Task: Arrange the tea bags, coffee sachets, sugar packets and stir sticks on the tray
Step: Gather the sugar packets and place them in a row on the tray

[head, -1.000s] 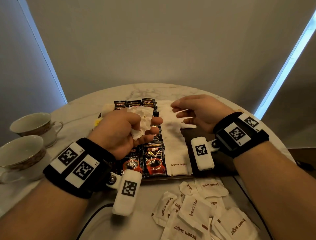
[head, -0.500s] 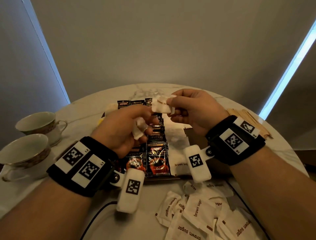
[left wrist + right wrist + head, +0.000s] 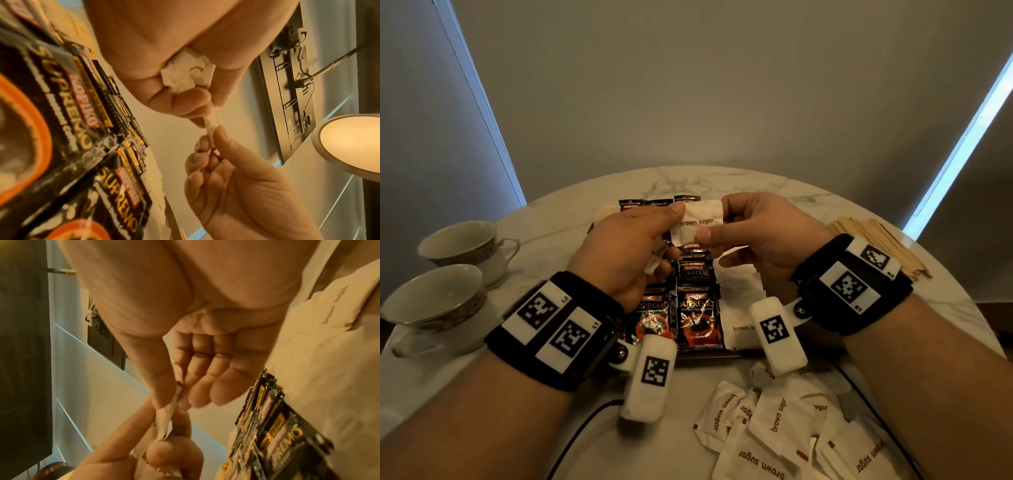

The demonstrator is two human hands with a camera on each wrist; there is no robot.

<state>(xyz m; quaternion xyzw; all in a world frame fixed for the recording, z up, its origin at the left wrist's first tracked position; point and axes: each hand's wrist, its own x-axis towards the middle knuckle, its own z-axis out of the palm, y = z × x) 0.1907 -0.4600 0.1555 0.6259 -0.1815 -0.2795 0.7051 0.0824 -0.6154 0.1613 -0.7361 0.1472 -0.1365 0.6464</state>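
A white brown sugar packet hangs above the tray, pinched at its left end by my left hand and at its right end by my right hand. The left wrist view shows it edge-on as the packet, and more crumpled sugar packets bunched in my left palm. Below the hands, black coffee sachets lie in overlapping rows on the tray. A column of sugar packets lies to their right. Wooden stir sticks are stacked on the table at the right.
Several loose sugar packets are scattered on the marble table in front of the tray. Two teacups stand at the left edge. A dark cable runs along the near table. The wall is close behind.
My right hand lifted a sugar packet up off the tray. My left hand, still holding crumpled packets, came up and pinched its other end.
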